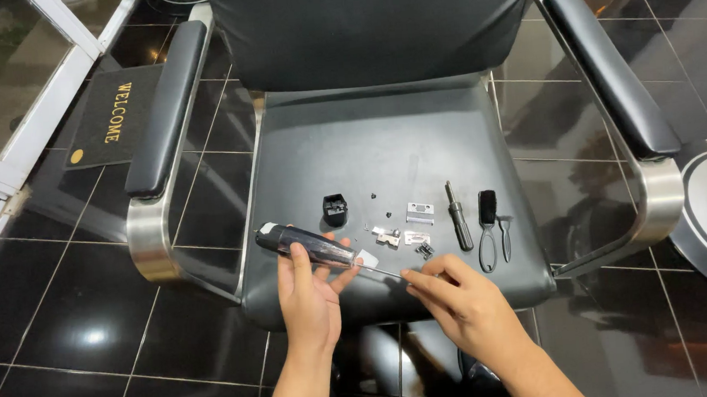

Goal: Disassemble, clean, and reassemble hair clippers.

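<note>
A person bends over the seat of a black leather chair [383, 151], both bare hands at its front edge. The left hand [309, 297] is closed loosely around a dark hair clipper body [303, 248], fingers curled over its lower half and thumb against its side, so that the clipper lies slanted with its rounded end up and away to the left of the hand. The right hand [460, 299] pinches a thin rod-like tool [379, 270] between thumb and forefinger; the tool's tip reaches leftward to the open end of the clipper, just beside the left thumb. Whether the tip touches the clipper cannot be told.

Small parts lie spread on the seat just beyond both hands. Above the left hand sits a small black housing piece [334, 210]. Above the gap between the hands lie small metal pieces [387, 236] and, farther back, a toothed metal blade [420, 212]. Beyond the right hand lie a dark screwdriver [459, 226], a black cleaning brush [487, 214] with a loop handle, and a smaller black tool [505, 236] just beside it. No tray or box holds the parts; they rest loose on the leather.

Chrome-framed armrests stand at either side, with glossy black floor tiles [72, 326] below and a dark doormat [111, 116] far off to the left of the left hand.
</note>
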